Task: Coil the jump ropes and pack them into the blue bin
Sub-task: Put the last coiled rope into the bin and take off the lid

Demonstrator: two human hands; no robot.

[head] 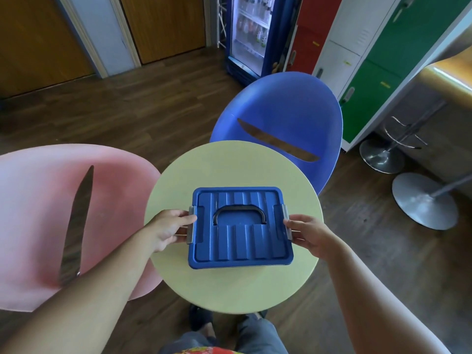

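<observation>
A blue bin [240,241] with a ribbed lid and a dark folded handle [239,212] sits on the round pale-yellow table [229,287]. The lid is on. My left hand [169,229] grips the grey latch [191,224] on the bin's left side, fingers curled round it. My right hand [310,233] holds the grey latch [286,221] on the right side in the same way. No jump rope is visible; the bin's inside is hidden by the lid.
A pink chair [51,215] stands left of the table and a blue chair [283,123] behind it. Bar stool bases [424,200] stand on the wooden floor at right. A drinks fridge [252,34] and coloured lockers [383,60] line the back.
</observation>
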